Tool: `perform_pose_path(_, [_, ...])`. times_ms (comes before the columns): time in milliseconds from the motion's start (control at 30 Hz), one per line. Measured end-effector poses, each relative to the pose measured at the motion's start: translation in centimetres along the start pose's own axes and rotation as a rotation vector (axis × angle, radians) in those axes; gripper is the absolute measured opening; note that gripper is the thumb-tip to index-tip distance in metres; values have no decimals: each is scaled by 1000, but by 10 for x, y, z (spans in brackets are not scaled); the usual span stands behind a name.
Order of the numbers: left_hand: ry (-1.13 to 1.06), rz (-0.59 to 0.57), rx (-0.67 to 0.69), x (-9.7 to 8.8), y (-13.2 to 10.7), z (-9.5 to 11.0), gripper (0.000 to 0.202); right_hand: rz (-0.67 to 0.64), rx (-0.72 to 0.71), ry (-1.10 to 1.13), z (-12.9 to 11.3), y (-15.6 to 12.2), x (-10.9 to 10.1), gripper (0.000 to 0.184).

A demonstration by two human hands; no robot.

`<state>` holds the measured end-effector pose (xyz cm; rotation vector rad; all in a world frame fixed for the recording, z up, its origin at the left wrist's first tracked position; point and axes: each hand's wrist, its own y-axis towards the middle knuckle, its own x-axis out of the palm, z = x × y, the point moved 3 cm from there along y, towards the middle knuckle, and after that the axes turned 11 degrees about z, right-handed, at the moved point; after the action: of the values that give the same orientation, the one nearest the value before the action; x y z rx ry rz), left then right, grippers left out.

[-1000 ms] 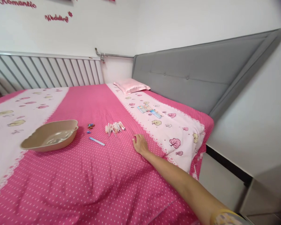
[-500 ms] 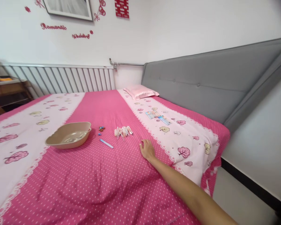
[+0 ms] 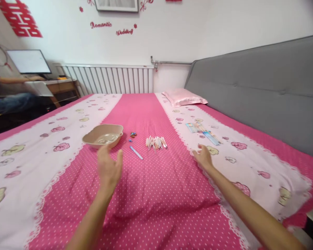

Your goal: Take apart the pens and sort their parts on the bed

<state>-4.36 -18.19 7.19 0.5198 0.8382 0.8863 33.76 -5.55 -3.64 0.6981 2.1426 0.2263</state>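
Note:
My left hand [image 3: 109,167] hovers above the pink dotted bedsheet [image 3: 151,194] with fingers apart, holding nothing, just in front of a beige bowl [image 3: 103,135]. My right hand [image 3: 203,157] rests flat on the sheet at the lace border, fingers spread, close to a row of blue pens [image 3: 203,132]. Between the hands lie a single blue pen [image 3: 136,152], a bunch of pink-and-white pens [image 3: 156,142] and a few small coloured bits [image 3: 132,135].
A pink pillow [image 3: 184,97] lies by the grey padded headboard [image 3: 261,90] on the right. A white radiator [image 3: 112,79] runs along the far wall. At the far left another person's arm [image 3: 14,80] rests at a desk with a monitor [image 3: 29,61].
The view has swung left and nearer over the bed. My left hand has come into sight above the sheet. My right hand now lies at the lace border near the blue pens.

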Motion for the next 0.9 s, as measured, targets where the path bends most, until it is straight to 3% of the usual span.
perform_pose_path(100, [196, -389, -75, 54, -21, -20, 57, 25, 51, -90, 28, 35, -10, 55])
perform_pose_path(233, [334, -512, -13, 104, -39, -24, 66, 75, 173, -241, 60, 70, -13, 72])
perform_pose_path(367, [331, -564, 130, 135, -44, -18, 70, 99, 263, -352, 79, 95, -2, 86])
perform_pose_path(533, [217, -568, 257, 166, -47, -28, 78, 153, 248, -415, 95, 129, 20, 95])
perform_pose_path(700, [23, -632, 234, 185, -47, -39, 81, 221, 285, -511, 108, 156, 25, 97])
perform_pose_path(900, [-58, -600, 149, 180, -45, -36, 76, -5, 181, -508, 114, 170, 29, 60])
